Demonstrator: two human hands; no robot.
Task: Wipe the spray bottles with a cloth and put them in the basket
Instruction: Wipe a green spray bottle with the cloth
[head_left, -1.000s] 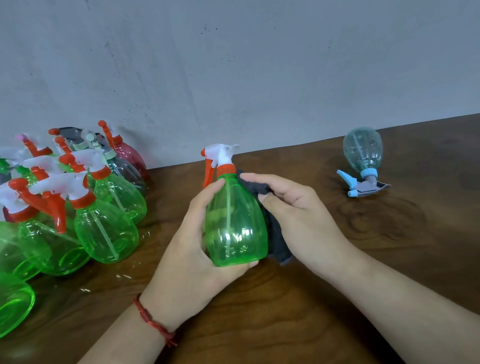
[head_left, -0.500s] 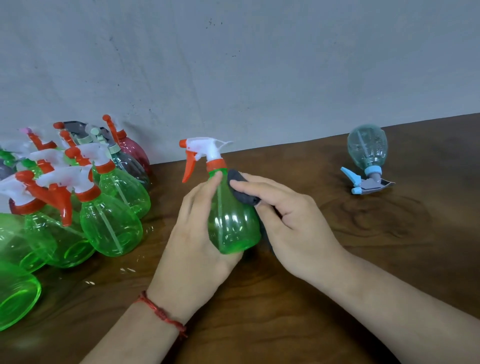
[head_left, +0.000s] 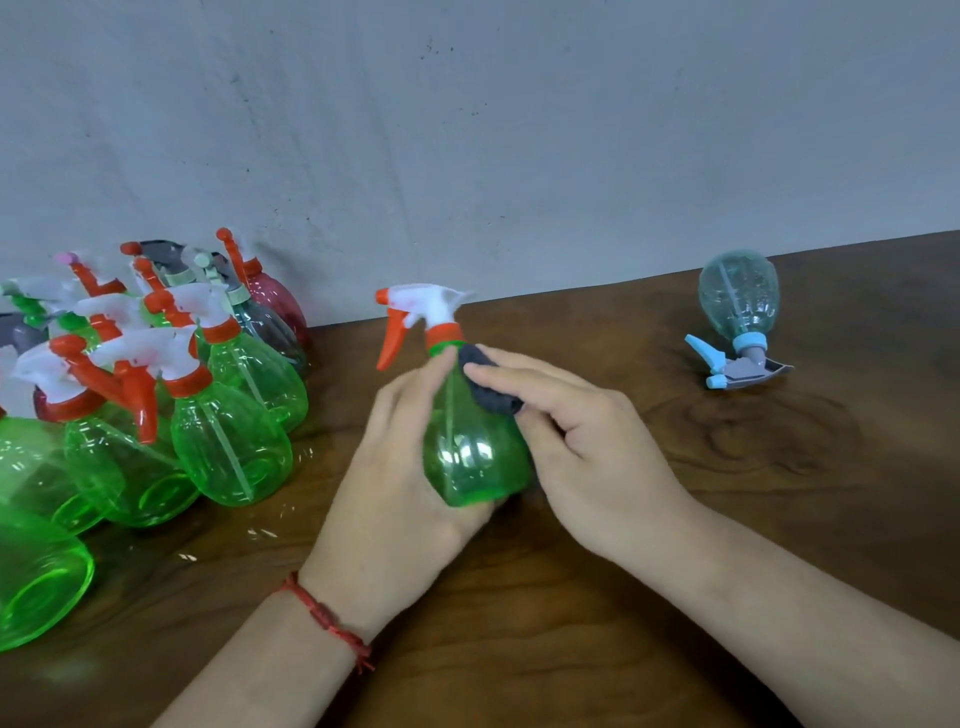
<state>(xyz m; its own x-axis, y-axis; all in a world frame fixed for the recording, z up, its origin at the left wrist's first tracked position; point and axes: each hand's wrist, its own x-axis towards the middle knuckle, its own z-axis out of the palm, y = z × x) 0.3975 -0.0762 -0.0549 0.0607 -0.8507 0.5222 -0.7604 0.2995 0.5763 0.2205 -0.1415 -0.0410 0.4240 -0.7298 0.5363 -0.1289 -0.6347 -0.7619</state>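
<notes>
Left hand (head_left: 395, 493) seemingly grips bottle (head_left: 472, 457)

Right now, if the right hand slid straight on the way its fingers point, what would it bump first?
Probably the left hand, which holds the clear green plastic spray bottle; the right hand holds a dark grey cloth against its neck.

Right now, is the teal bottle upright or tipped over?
Tipped over: the teal bottle lies on the table, its blue-grey sprayer touching the wood.
</notes>
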